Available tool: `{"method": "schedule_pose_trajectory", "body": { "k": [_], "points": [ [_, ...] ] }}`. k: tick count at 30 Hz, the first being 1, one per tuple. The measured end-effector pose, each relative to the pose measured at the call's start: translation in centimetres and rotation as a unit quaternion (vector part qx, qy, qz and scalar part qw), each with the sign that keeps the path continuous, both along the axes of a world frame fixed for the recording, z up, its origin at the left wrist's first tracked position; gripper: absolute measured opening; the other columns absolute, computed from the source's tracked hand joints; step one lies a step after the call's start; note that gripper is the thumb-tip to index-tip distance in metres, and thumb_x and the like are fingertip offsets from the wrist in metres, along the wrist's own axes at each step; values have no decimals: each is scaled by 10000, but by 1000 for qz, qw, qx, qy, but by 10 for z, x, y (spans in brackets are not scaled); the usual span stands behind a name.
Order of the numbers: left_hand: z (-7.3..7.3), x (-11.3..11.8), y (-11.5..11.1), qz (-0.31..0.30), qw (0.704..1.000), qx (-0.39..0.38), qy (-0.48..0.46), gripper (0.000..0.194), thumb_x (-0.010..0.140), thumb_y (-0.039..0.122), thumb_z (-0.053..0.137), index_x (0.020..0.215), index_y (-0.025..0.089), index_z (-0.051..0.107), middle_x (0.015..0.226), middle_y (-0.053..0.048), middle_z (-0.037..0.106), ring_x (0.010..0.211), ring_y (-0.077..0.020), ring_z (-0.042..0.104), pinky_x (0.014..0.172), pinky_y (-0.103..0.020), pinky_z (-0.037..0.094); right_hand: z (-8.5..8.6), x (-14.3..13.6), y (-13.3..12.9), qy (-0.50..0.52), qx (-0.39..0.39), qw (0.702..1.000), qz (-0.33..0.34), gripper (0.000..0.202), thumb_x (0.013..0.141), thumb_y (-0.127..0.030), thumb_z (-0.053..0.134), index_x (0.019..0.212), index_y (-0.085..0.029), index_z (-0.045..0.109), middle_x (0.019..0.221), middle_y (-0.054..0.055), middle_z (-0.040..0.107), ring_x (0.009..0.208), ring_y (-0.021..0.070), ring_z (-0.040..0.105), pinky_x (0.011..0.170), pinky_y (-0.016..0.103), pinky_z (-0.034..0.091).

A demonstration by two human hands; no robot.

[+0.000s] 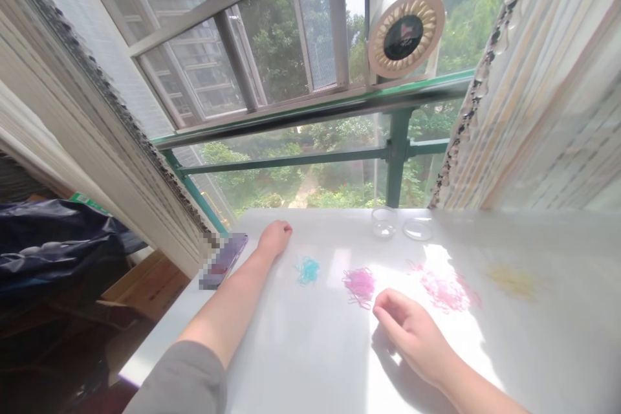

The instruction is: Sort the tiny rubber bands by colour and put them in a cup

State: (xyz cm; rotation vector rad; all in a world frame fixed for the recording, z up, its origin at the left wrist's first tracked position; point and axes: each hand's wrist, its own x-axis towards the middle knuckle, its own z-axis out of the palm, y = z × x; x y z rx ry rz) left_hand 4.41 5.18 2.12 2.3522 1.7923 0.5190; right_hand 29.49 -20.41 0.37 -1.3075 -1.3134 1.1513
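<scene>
Several small piles of thin bands lie in a row on the white table (301, 349): a blue pile (308, 270), a purple pile (359, 286), a pink pile (444, 289) and a yellow pile (512, 279). My left hand (276, 238) rests at the back left, beyond the blue pile, its fingers curled; what they hold, if anything, is too small to name. Just in front of the purple and pink piles, my right hand (407, 330) has its thumb and forefinger pinched together, with nothing clearly visible between the tips.
Clear round dishes (384, 228) and a clear ring-shaped lid (417, 229) sit at the table's back edge. A purple phone-like object (228, 259) lies left of my left forearm. Behind are a window with a green railing (398, 162) and a round fan (406, 30); curtains hang at both sides.
</scene>
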Motion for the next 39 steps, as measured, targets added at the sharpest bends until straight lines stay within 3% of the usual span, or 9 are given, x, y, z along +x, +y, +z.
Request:
{"method": "schedule_pose_trajectory", "body": {
  "k": [4, 7, 12, 15, 18, 23, 27, 32, 39],
  "points": [
    [7, 7, -13, -15, 1000, 0, 3, 186, 808, 193, 490, 794, 173, 674, 946, -104, 680, 916, -239, 615, 817, -312, 456, -2, 1, 2, -7, 12, 1000, 11, 199, 878, -343, 474, 733, -207, 475, 583, -57, 450, 479, 114, 514, 472, 238, 400],
    [14, 26, -33, -57, 998, -10, -15, 219, 842, 230, 445, 860, 174, 656, 930, -93, 689, 888, -232, 621, 781, -309, 461, -5, 0, 4, -26, 30, 999, 8, 171, 879, -318, 474, 752, -205, 490, 588, -50, 477, 480, 113, 527, 474, 237, 410],
    [32, 76, -90, -173, 981, -43, -71, 254, 875, 363, 443, 955, 227, 642, 896, -15, 702, 780, -174, 629, 691, -255, 464, 7, 8, 4, -70, 35, 997, 9, 111, 866, -272, 476, 786, -208, 519, 661, -32, 559, 544, 130, 623, 505, 235, 450],
    [39, 105, -129, -232, 956, -75, -163, 243, 864, 379, 479, 941, 225, 649, 872, -9, 702, 689, -153, 609, 641, -250, 454, 22, 24, -1, -117, 22, 993, 10, 60, 846, -259, 503, 866, -216, 538, 708, -30, 610, 550, 132, 647, 523, 243, 475],
    [36, 129, -161, -265, 927, -114, -238, 202, 855, 358, 509, 907, 211, 638, 841, -8, 695, 644, -136, 594, 610, -241, 446, 28, 41, -12, -149, 29, 988, -7, 161, 806, -244, 560, 964, -224, 537, 746, -31, 632, 532, 127, 645, 524, 251, 497],
    [13, 155, -197, -270, 890, -146, -338, 153, 844, 321, 552, 897, 190, 611, 847, -27, 681, 768, -158, 629, 678, -249, 470, 13, 55, -25, -34, 42, 997, -54, 233, 830, -312, 554, 1041, -227, 504, 749, -32, 585, 460, 129, 623, 387, 240, 486],
    [1, 158, -210, -269, 887, -125, -353, 123, 844, 291, 550, 851, 178, 597, 808, -24, 655, 735, -149, 614, 639, -245, 466, 6, 54, -24, 2, 53, 996, -65, 224, 833, -385, 565, 974, -212, 542, 688, -32, 580, 432, 119, 591, 367, 233, 484],
    [1, 150, -206, -247, 908, -93, -326, 106, 833, 285, 565, 834, 187, 605, 825, -20, 661, 727, -141, 596, 653, -254, 468, 11, 52, -23, 10, 50, 995, -81, 185, 809, -351, 596, 895, -188, 585, 731, -4, 605, 497, 110, 597, 441, 226, 505],
    [-1, 148, -203, -276, 903, -90, -316, 94, 815, 286, 594, 812, 193, 606, 786, -19, 653, 717, -147, 603, 649, -260, 478, 9, 55, -25, -18, 84, 991, -100, 220, 816, -288, 575, 1017, -203, 600, 737, -3, 607, 546, 111, 586, 503, 229, 496]
  ]
}}
